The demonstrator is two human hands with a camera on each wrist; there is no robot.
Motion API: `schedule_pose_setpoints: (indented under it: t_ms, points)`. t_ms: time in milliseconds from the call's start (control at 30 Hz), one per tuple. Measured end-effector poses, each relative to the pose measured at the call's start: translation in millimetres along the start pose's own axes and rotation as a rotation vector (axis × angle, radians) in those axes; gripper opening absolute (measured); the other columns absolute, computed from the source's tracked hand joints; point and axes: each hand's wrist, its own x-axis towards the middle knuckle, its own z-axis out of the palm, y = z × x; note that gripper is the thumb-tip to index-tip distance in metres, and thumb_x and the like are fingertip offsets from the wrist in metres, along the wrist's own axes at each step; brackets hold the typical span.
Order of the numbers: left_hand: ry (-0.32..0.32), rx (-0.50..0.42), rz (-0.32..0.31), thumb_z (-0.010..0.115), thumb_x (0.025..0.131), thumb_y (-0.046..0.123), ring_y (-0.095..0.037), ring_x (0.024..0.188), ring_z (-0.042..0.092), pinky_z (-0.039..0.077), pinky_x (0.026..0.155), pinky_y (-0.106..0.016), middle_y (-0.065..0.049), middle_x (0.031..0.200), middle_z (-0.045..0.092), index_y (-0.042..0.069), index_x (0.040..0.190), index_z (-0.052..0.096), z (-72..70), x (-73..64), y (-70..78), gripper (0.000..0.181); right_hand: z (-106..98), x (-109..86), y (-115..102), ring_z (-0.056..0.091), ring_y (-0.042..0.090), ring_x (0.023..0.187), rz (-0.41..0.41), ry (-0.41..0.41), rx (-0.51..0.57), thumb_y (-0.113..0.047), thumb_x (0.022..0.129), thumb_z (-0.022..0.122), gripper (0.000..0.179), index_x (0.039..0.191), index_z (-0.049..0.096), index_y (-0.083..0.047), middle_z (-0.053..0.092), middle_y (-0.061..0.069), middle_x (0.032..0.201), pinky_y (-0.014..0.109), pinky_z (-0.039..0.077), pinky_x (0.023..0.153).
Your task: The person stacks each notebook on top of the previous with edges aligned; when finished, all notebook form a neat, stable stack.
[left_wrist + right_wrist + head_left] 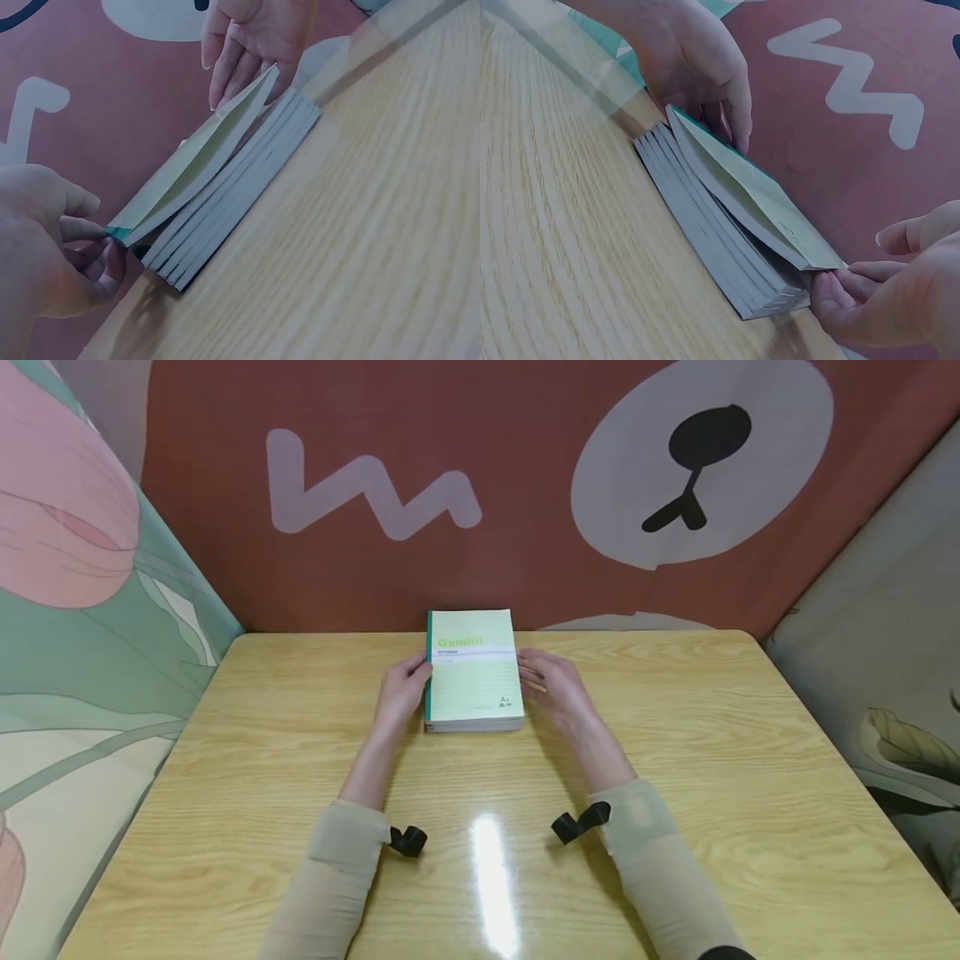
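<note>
A pale green notebook [474,668] with a dark green spine lies uppermost on a stack of several notebooks [240,187] at the table's far edge. In both wrist views a gap shows between it and the stack, and its front cover is slightly raised. My left hand [403,692] holds the notebook at its spine side, fingers curled at the green corner. At the opposite side, my right hand [555,687] has its fingertips [829,289] at the notebook's lower corner, with the thumb held apart. The cover reads "Gambit".
The wooden table [300,710] meets a brown wall [525,568] with a cartoon face just behind the stack. Patterned walls flank the left and right sides. Dark wrist camera mounts [408,841] stick out from both sleeves.
</note>
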Motion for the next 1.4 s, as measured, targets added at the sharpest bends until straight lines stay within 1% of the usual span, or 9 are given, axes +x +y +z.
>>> schedule_pose_setpoints:
  t_ms: [233, 467, 600, 700, 800, 933, 1033, 1233, 1400]
  points:
    - [0.019, 0.045, 0.004, 0.048, 0.108, 0.029, -0.024, 0.156, 0.034, 0.031, 0.129, -0.043, -0.007, 0.163, 0.044, 0.012, 0.155, 0.046, 1.0, -1.1, -2.2, 0.05, -1.0, 3.7, 3.6, 0.056, 0.019, 0.125, 0.017, -0.005, -0.045, -0.015, 0.107, 0.049, 0.049, 0.153, 0.044, 0.002, 0.05, 0.017, 0.153, 0.039, 0.042, 0.119]
    - [0.022, 0.053, 0.041, 0.049, 0.108, 0.028, -0.025, 0.154, 0.037, 0.034, 0.127, -0.042, -0.009, 0.161, 0.047, 0.01, 0.153, 0.048, 3.2, -1.4, -2.9, 0.049, -5.4, 2.4, 4.6, 0.053, 0.02, 0.127, 0.01, 0.006, -0.084, -0.015, 0.108, 0.047, 0.048, 0.153, 0.044, 0.002, 0.051, 0.016, 0.151, 0.039, 0.04, 0.123]
    - [0.032, 0.066, 0.034, 0.049, 0.108, 0.028, -0.024, 0.154, 0.038, 0.035, 0.127, -0.043, -0.007, 0.16, 0.048, 0.012, 0.153, 0.049, 3.5, -1.7, -4.7, 0.048, -5.4, 1.9, 5.8, 0.055, 0.018, 0.124, 0.022, 0.008, -0.089, -0.015, 0.107, 0.049, 0.048, 0.153, 0.044, 0.002, 0.052, 0.014, 0.148, 0.037, 0.042, 0.121]
    - [0.049, 0.091, 0.044, 0.049, 0.108, 0.027, -0.025, 0.153, 0.039, 0.036, 0.126, -0.043, -0.007, 0.159, 0.05, 0.012, 0.152, 0.05, 3.3, -0.7, -6.3, 0.047, -4.1, 2.7, 6.1, 0.056, 0.015, 0.119, 0.028, 0.013, -0.074, -0.013, 0.107, 0.05, 0.048, 0.152, 0.045, 0.003, 0.053, 0.013, 0.147, 0.036, 0.043, 0.119]
    - [0.065, 0.12, 0.07, 0.049, 0.108, 0.027, -0.027, 0.151, 0.042, 0.037, 0.125, -0.044, -0.008, 0.157, 0.052, 0.011, 0.151, 0.052, 2.9, -0.2, -6.7, 0.046, -2.8, 3.2, 5.2, 0.056, 0.014, 0.118, 0.028, 0.011, -0.072, -0.014, 0.107, 0.05, 0.048, 0.152, 0.044, 0.003, 0.051, 0.014, 0.15, 0.036, 0.042, 0.12]
    - [0.08, 0.15, 0.091, 0.049, 0.108, 0.025, -0.028, 0.149, 0.045, 0.039, 0.124, -0.045, -0.01, 0.154, 0.054, 0.01, 0.149, 0.054, 1.5, -0.5, -6.8, 0.045, -0.4, 3.3, 4.6, 0.054, 0.018, 0.124, 0.023, 0.002, -0.075, -0.014, 0.108, 0.048, 0.049, 0.153, 0.042, 0.003, 0.046, 0.017, 0.156, 0.037, 0.04, 0.123]
    - [0.075, 0.166, 0.101, 0.049, 0.108, 0.025, -0.028, 0.149, 0.045, 0.04, 0.123, -0.045, -0.011, 0.154, 0.054, 0.009, 0.149, 0.054, 1.6, -0.1, -7.5, 0.044, 0.6, 3.5, 5.0, 0.052, 0.02, 0.127, 0.017, -0.001, -0.079, -0.014, 0.108, 0.047, 0.05, 0.154, 0.041, 0.004, 0.045, 0.018, 0.157, 0.039, 0.039, 0.123]
    - [0.064, 0.178, 0.101, 0.047, 0.108, 0.026, -0.027, 0.151, 0.042, 0.038, 0.124, -0.045, -0.01, 0.157, 0.051, 0.01, 0.151, 0.052, 0.7, 0.6, -9.3, 0.045, 3.4, 4.4, 5.2, 0.053, 0.016, 0.12, 0.013, -0.001, -0.098, -0.013, 0.108, 0.046, 0.05, 0.154, 0.04, 0.005, 0.048, 0.017, 0.153, 0.038, 0.04, 0.122]
    - [0.049, 0.174, 0.102, 0.047, 0.108, 0.026, -0.028, 0.152, 0.041, 0.037, 0.125, -0.046, -0.01, 0.158, 0.049, 0.009, 0.152, 0.05, 0.3, 1.5, -11.3, 0.047, 4.8, 3.6, 5.0, 0.052, 0.016, 0.119, 0.014, 0.013, -0.104, -0.014, 0.108, 0.045, 0.049, 0.154, 0.041, 0.004, 0.049, 0.016, 0.152, 0.037, 0.041, 0.118]
